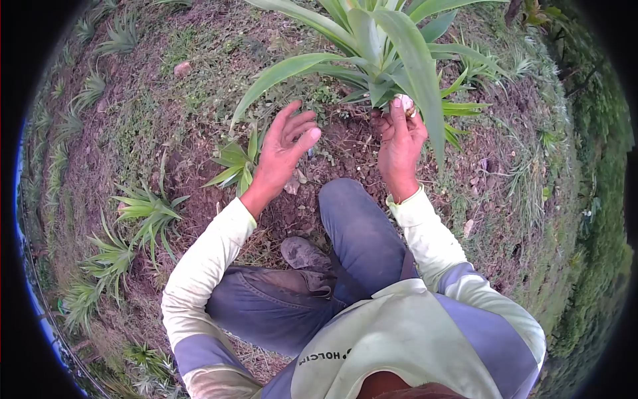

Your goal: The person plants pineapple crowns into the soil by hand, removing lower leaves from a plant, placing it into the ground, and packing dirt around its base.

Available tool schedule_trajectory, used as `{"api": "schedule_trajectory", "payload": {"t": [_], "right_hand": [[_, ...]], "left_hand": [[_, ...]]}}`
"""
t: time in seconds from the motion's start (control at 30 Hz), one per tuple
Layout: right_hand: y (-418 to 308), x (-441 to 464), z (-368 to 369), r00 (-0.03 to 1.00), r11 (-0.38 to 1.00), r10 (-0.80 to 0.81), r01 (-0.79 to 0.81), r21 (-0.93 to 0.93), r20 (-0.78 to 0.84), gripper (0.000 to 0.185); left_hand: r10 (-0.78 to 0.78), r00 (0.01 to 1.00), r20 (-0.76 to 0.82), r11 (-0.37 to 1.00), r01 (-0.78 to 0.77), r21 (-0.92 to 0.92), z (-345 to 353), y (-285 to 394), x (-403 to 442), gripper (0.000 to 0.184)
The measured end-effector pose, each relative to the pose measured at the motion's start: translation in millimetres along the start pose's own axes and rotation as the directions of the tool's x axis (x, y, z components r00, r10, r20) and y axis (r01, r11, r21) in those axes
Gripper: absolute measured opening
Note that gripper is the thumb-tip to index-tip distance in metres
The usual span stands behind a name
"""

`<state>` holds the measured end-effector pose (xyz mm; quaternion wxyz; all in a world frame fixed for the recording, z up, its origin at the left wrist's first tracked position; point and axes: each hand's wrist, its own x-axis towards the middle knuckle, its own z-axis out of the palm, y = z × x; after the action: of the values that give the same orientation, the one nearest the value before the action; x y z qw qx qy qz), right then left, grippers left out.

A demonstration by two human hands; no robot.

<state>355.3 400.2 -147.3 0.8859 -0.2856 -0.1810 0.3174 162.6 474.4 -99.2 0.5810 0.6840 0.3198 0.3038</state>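
A large green plant with long, broad, arching leaves (372, 50) is at the top of the head view. Its pale, cut-looking base (406, 104) is pinched in my right hand (401, 143), below the leaves. My left hand (287, 143) is raised with its fingers apart and slightly curled, holding nothing, to the left of the plant. Bare brown soil (339, 149) lies between the two hands. Just left of my left wrist, a small spiky plant (234, 163) grows from the ground.
More spiky plants (149, 209) stand in a row down the left side, with others (119, 36) further up. My bent knee (352, 199) and a dusty shoe (304, 254) are below the hands. Stones and dry grass (528, 176) dot the slope, and denser greenery borders the right.
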Motion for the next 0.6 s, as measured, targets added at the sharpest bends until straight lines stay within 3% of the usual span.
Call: {"api": "schedule_trajectory", "payload": {"t": [0.07,0.13,0.2,0.27,0.3,0.4,0.43,0.53,0.6], "right_hand": [[3,-2,4,0.999,0.999,-0.036,0.036,-0.006,-0.008,0.022],[5,-2,6,0.997,0.973,-0.083,0.081,-0.215,-0.002,0.025],[7,-11,9,0.998,0.971,-0.063,0.056,-0.23,-0.025,0.03],[12,-20,10,0.997,0.951,-0.074,0.078,-0.298,0.024,0.036],[11,-26,9,0.996,0.934,-0.074,0.09,-0.347,0.059,0.04],[13,-35,1,0.997,0.911,-0.012,0.039,-0.411,0.07,0.043],[14,-38,0,0.998,0.918,-0.009,0.031,-0.395,0.056,0.044],[21,-46,-5,0.998,0.888,-0.008,0.035,-0.458,0.062,0.045],[28,-48,-13,0.997,0.885,-0.01,0.042,-0.463,0.071,0.046]], "left_hand": [[0.009,1.0,0.011,1.0,-0.008,-0.03,9,0,10,0.08],[0.084,0.996,-0.028,0.989,-0.086,-0.118,23,2,20,0.096],[0.072,0.995,-0.069,0.994,-0.077,-0.082,35,4,32,0.103],[0.219,0.97,-0.102,0.961,-0.233,-0.15,46,6,44,0.096],[0.222,0.97,-0.099,0.96,-0.235,-0.151,47,5,46,0.096],[0.165,0.985,-0.054,0.974,-0.171,-0.146,47,4,50,0.059],[0.182,0.978,-0.104,0.948,-0.203,-0.244,52,2,49,0.049],[0.076,0.984,-0.161,0.908,-0.135,-0.398,58,1,48,0.048],[0.002,0.99,-0.138,0.915,-0.058,-0.4,56,-6,50,0.051]]}}
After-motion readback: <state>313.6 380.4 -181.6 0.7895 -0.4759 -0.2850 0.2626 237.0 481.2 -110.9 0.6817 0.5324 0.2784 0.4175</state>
